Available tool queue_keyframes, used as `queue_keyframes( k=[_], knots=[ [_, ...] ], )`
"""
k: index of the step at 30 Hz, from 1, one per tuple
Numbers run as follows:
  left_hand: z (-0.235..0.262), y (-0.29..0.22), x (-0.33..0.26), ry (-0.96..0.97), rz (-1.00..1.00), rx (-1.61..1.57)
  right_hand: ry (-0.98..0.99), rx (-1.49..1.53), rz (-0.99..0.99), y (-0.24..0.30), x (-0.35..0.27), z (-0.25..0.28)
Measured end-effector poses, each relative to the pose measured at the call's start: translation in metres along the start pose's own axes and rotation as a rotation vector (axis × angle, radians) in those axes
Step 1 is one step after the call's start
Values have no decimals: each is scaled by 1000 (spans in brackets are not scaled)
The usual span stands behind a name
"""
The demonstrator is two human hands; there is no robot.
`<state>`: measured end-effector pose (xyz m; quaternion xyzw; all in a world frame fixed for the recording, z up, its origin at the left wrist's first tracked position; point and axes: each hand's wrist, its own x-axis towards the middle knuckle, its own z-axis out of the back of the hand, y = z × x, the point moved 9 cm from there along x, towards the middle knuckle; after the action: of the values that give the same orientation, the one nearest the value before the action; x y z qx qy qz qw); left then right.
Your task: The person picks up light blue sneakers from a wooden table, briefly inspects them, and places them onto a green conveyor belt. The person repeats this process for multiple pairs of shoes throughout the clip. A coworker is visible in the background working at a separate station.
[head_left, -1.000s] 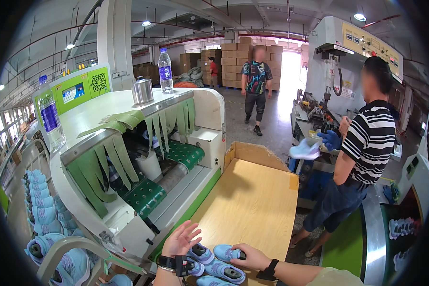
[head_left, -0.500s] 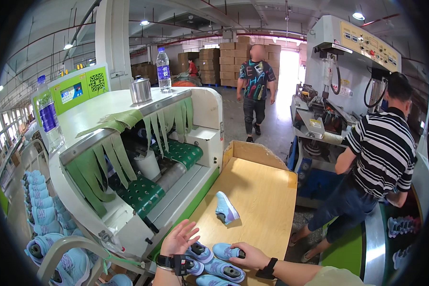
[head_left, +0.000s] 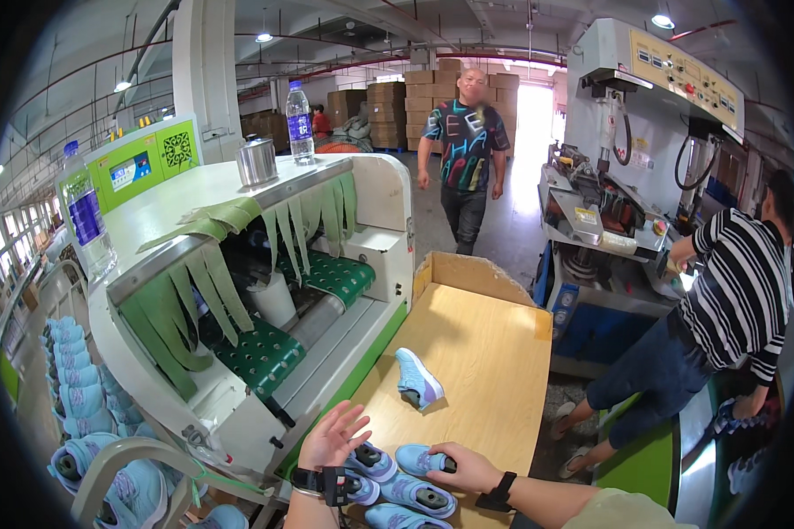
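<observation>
My right hand [head_left: 464, 467] grips the heel end of a light blue shoe [head_left: 416, 459], whose toe points left. My left hand [head_left: 335, 435] is open beside it, palm turned up and fingers spread, with nothing in it. Several more blue shoes [head_left: 406, 494] with dark inserts lie bunched below and between my hands, at the near end of a wood-topped table [head_left: 490, 370]. Farther up that table, one blue shoe with a lilac heel [head_left: 416, 379] stands apart from the rest.
To the left, a white machine [head_left: 388, 229] has green strip curtains [head_left: 225, 282] over a perforated green belt [head_left: 265, 360]. Blue shoes fill a rack [head_left: 79, 388] at far left. Bottles and a metal cup [head_left: 256, 163] top the machine. A striped-shirt co-worker [head_left: 732, 291] stands right.
My hands and the shoe in my right hand have hardly moved. A person in a patterned dark shirt has walked nearer. The striped-shirt co-worker has leaned and shifted right.
</observation>
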<state>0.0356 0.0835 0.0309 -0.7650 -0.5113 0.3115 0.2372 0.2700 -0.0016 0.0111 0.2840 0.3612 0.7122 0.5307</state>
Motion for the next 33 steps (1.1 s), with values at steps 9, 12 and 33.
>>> queue_keyframes(
  k=[9, 12, 33],
  knots=[
    [0, 1, 0, -10, 4, 4, 7, -3, 2, 3, 0, 1],
    [1, 2, 0, -12, 2, 4, 14, -14, 1, 2, 0, 0],
    [5, -2, 2, -31, 12, 0, 57, -561, 149, -24, 181, 15]
  ],
)
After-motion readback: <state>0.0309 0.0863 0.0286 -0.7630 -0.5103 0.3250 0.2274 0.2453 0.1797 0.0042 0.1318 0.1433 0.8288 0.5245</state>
